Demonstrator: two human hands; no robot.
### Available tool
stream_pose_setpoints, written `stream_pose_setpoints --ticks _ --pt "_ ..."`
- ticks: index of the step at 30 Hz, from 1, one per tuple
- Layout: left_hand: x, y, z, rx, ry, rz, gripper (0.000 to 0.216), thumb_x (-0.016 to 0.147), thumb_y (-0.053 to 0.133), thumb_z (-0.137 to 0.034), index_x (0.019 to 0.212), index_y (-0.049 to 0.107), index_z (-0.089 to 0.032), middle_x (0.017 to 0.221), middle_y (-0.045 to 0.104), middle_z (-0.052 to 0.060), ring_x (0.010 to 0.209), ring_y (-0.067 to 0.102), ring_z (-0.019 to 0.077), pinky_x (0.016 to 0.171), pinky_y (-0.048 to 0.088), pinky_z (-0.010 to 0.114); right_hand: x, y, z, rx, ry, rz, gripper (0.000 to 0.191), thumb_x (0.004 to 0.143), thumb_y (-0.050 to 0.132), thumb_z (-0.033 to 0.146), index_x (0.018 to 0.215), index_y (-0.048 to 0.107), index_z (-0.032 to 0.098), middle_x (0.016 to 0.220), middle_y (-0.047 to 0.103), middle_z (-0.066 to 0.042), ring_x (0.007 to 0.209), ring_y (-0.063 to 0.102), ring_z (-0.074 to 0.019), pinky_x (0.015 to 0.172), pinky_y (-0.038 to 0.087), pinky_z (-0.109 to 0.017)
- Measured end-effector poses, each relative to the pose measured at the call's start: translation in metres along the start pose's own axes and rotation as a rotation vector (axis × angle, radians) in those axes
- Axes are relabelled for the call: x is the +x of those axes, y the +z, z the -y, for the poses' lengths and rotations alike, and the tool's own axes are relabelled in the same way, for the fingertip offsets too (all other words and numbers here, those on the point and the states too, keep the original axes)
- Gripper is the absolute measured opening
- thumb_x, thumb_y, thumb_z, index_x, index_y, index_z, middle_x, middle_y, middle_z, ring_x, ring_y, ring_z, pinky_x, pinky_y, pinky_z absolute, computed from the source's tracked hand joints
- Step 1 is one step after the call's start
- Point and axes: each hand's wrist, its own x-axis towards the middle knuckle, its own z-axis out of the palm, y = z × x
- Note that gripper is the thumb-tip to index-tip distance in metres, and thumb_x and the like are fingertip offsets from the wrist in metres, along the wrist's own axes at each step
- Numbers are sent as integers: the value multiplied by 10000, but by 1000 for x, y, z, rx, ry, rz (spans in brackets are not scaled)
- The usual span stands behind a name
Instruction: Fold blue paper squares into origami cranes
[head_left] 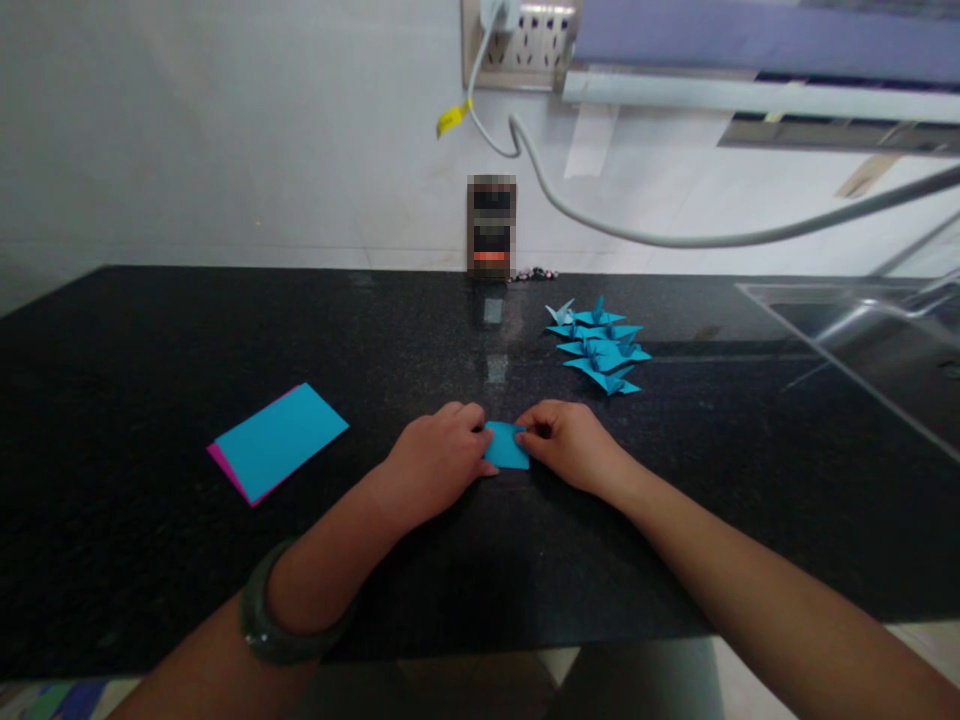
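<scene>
A small folded piece of blue paper (508, 447) lies on the black countertop between my two hands. My left hand (444, 452) grips its left side, with the thumb and fingers closed at that edge. On the other side, my right hand (564, 442) pinches the paper's upper right corner between thumb and forefinger. Several folded blue paper cranes (600, 350) sit in a cluster beyond my right hand. To the left lies a stack of blue paper sheets (281, 440), with a pink sheet (231, 474) showing beneath.
A phone-like device (492, 226), blurred out, leans against the wall with a beaded string (534, 273) beside it. A sink (862, 340) is set into the counter at right. A grey cable (645, 238) hangs from the wall socket (529, 40).
</scene>
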Motion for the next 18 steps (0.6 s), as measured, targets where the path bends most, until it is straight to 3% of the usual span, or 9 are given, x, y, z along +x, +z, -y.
stream_pose_setpoints --ticks 11,18 --pt "0 1 2 -10 -17 -16 308 817 530 -435 997 619 -202 1004 569 65 922 520 223 701 449 310 -2 2 -1 -18 -39 -7 156 758 584 200 859 702 186 731 615 -17 653 544 -124 607 407 -229" --pt "0 0 4 -25 -24 -20 307 815 526 -450 962 620 -198 977 561 58 934 511 224 719 450 309 -3 -4 -1 -65 -292 50 226 833 526 198 981 696 212 804 592 -34 747 559 -125 673 412 -224"
